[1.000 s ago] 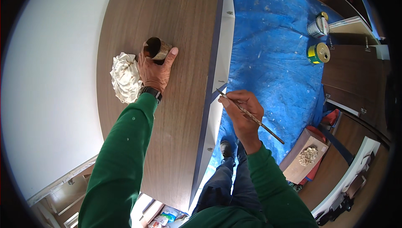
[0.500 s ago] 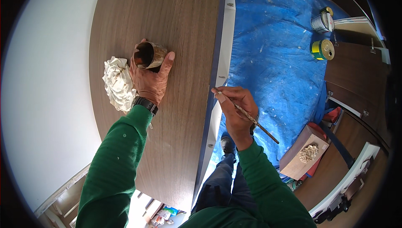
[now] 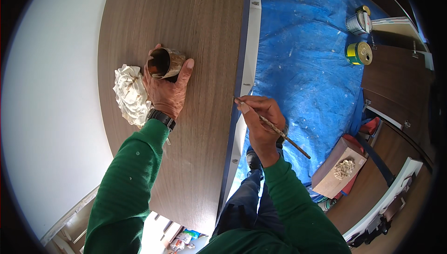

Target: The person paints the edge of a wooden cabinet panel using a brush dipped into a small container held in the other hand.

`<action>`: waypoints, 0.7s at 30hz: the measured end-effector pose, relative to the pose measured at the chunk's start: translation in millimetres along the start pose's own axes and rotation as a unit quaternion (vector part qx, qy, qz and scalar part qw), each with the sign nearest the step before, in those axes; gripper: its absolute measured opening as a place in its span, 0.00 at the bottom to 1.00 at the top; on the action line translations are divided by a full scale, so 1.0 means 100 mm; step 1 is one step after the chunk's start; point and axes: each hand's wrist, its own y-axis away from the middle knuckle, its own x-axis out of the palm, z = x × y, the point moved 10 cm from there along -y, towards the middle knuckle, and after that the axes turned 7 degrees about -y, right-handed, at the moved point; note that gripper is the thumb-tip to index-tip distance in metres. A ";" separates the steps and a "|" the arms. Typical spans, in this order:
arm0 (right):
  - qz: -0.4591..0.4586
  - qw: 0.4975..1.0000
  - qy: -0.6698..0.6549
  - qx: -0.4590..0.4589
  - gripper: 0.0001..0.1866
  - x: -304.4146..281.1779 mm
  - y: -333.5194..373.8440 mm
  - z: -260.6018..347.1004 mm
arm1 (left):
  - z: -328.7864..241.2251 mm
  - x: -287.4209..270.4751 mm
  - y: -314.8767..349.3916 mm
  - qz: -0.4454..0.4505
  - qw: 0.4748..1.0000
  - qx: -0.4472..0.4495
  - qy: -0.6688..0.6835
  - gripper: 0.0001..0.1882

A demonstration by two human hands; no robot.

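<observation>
Clearly, I am at close work along the panel's [image 3: 200, 133] dark edge [image 3: 237, 79], and I judge the step to be a fine stroke or dab with the brush [image 3: 285, 136]. My right hand [image 3: 264, 126] pinches it near its working end, thumb against forefinger, with the handle slanting back down to my right. My left hand [image 3: 165, 93] curls around the cup [image 3: 176, 63] on the panel, fingers on its left and thumb along its right, near a crumpled white cloth [image 3: 129, 94].

A next stroke would, I think, call for a light pinch and a steady wrist, the tip following the narrow edge without straying onto the wood face; a refill would call for the cup to be kept firm.

Much is hard to make out. The brush's tip is lost between my fingertips and the dark edge, so I cannot tell whether it touches. Inside the cup all is dark brown, and I cannot tell how much it holds, nor whether it stands upright or leans. My left fingertips are mostly behind it. A small pale thing [image 3: 168, 140] shows beside my left sleeve [image 3: 135, 161], too little to name. Over on the blue sheet [image 3: 302, 53], the green can [image 3: 358, 53] is plain, but a grey can [image 3: 356, 24] partly hides a smaller one.
</observation>
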 end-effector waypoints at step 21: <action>-0.015 1.000 0.006 0.011 0.05 -0.01 0.00 -0.03 | -0.01 0.00 0.00 0.010 1.000 -0.005 -0.005 0.55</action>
